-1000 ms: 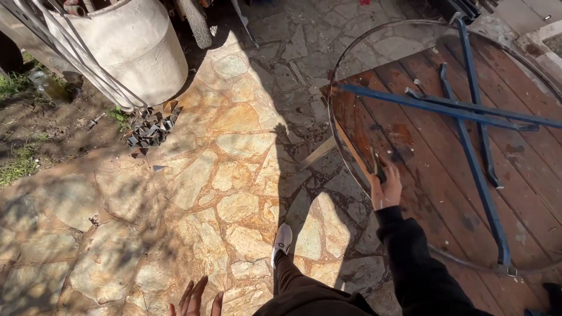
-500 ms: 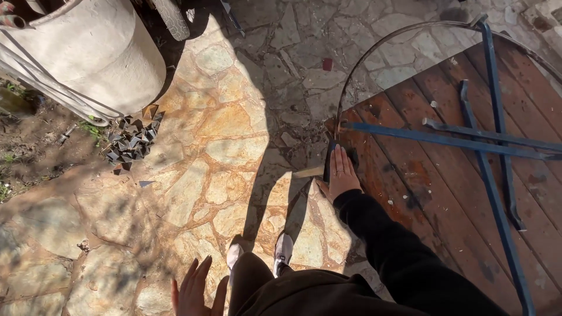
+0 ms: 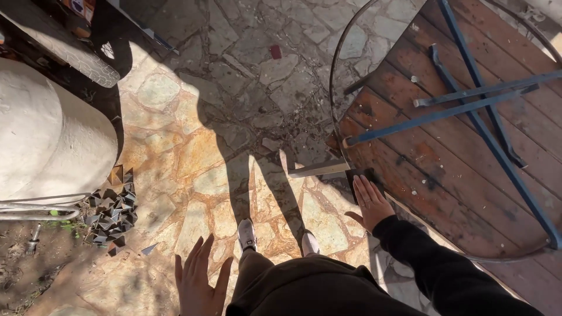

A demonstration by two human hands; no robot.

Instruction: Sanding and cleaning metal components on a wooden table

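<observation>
Left hand hangs free at about 7 o'clock in the view, fingers spread wide, holding nothing, just over the stone paving. Over at 4 o'clock the right hand lies flat, palm down, pressing a small dark sanding pad onto the rim of the round wooden desk, so no closed grip. The pad peeks out at the fingertips, toward 12 o'clock.
</observation>
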